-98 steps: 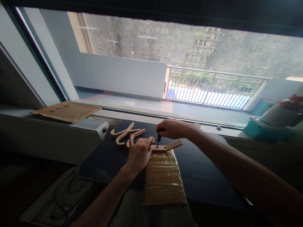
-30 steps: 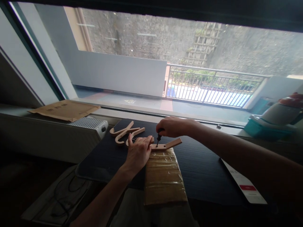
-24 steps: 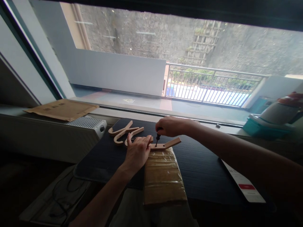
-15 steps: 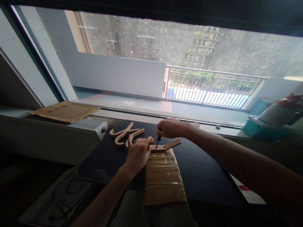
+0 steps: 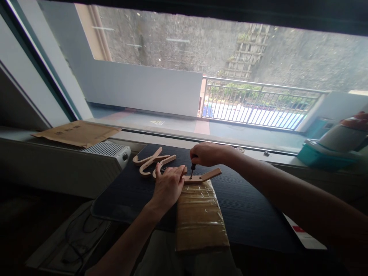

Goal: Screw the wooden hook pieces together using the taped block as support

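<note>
A light wooden hook-shaped piece (image 5: 204,176) lies across the far end of a taped brown parcel (image 5: 198,214) on a dark table (image 5: 247,207). My left hand (image 5: 167,185) presses down on the piece's left end, fingers curled over it. My right hand (image 5: 207,153) is closed round a small dark screwdriver (image 5: 192,169), held upright with its tip in the wooden piece. Two more curved wooden pieces (image 5: 152,160) lie just beyond my left hand.
A white heater (image 5: 107,150) and a brown padded envelope (image 5: 76,133) sit to the left on the sill. At the right stand a teal and white appliance (image 5: 330,149) and a white paper with a red mark (image 5: 301,232). A window runs across the back.
Both hands stay on the wooden piece and the screwdriver; only small shifts of the right hand and of the view show.
</note>
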{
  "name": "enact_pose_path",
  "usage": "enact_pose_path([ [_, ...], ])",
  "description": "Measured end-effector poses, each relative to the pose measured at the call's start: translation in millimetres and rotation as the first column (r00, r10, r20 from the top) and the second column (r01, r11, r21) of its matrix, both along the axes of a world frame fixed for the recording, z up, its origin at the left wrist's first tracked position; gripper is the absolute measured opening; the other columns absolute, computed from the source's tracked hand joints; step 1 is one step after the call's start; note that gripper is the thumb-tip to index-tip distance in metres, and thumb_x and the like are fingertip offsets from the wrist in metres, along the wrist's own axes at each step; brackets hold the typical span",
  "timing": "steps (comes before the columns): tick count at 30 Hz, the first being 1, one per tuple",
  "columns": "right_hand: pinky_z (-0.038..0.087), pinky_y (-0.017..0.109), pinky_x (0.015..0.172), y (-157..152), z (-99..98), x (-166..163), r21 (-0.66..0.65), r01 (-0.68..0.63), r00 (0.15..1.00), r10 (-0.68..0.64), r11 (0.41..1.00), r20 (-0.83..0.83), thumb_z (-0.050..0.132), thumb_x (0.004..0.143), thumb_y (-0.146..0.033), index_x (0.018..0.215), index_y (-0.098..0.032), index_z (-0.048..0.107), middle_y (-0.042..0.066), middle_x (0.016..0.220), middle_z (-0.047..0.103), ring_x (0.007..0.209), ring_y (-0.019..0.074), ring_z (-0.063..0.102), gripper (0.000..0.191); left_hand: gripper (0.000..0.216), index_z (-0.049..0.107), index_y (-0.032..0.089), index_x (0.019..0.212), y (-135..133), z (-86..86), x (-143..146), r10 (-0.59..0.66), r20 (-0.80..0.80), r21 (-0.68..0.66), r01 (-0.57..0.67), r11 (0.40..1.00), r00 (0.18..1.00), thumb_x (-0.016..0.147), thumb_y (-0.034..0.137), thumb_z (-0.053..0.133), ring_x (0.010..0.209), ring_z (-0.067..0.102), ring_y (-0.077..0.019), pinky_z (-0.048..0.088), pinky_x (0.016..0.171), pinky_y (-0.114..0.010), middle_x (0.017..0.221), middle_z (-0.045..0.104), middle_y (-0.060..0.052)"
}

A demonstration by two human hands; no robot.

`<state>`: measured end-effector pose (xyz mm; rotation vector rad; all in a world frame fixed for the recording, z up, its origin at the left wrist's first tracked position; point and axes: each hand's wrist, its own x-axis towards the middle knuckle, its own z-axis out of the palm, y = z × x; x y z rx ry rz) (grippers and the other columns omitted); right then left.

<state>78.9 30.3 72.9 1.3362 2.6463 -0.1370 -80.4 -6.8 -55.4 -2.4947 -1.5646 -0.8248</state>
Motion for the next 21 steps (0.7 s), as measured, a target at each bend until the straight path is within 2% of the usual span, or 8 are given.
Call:
enact_pose_path([
  [8, 0.035, 0.026, 0.058, -3, -6.1, -2, 0.096, 0.060, 0.998, -0.062, 0.994, 0.020, 0.050, 0.086, -0.033, 0.091, -0.013, 0.067, 0.009, 0.086, 0.067, 0.071, 0.0154, 0.056, 0.026, 0.030, 0.054, 0.023, 0.112, -2, 1.2, 0, -0.004, 0.010, -0.004, 0.004, 1.000, 1.000, 0.082, 0.018, 0.051, 0.099, 0.059, -0.0222, 0.009, 0.108, -0.058, 0.100, 0.069, -0.003],
  [12, 0.033, 0.024, 0.055, -8, 2.5, 3, 0.029, -0.014, 1.000, 0.014, 0.999, 0.002, 0.054, 0.082, -0.028, 0.098, -0.018, 0.067, 0.005, 0.089, 0.067, 0.069, 0.0131, 0.054, 0.023, 0.031, 0.053, 0.024, 0.113, -3, 1.2, 0, 0.001, 0.008, 0.001, -0.001, 1.000, 1.000, 0.082, 0.018, 0.051, 0.100, 0.059, -0.0227, 0.012, 0.107, -0.058, 0.100, 0.069, -0.003],
  [15, 0.033, 0.023, 0.054, -10, 5.9, 6, -0.023, -0.061, 0.998, 0.061, 0.998, 0.001, 0.053, 0.079, -0.021, 0.095, -0.018, 0.067, 0.003, 0.085, 0.066, 0.065, 0.0112, 0.051, 0.022, 0.032, 0.052, 0.024, 0.114, -2, 0.5, 0, 0.002, 0.005, -0.002, -0.002, 1.000, 1.000, 0.083, 0.019, 0.051, 0.101, 0.059, -0.0228, 0.013, 0.107, -0.058, 0.101, 0.068, -0.004],
  [21, 0.033, 0.023, 0.053, -2, -2.5, 2, -0.025, -0.023, 0.999, 0.022, 0.999, -0.044, 0.052, 0.078, -0.021, 0.091, -0.016, 0.067, 0.004, 0.082, 0.066, 0.062, 0.0110, 0.050, 0.021, 0.032, 0.052, 0.022, 0.114, 1, -0.5, 0, 0.003, -0.008, -0.007, -0.003, 1.000, 1.000, 0.083, 0.018, 0.051, 0.100, 0.059, -0.0223, 0.012, 0.107, -0.057, 0.101, 0.069, -0.005],
])
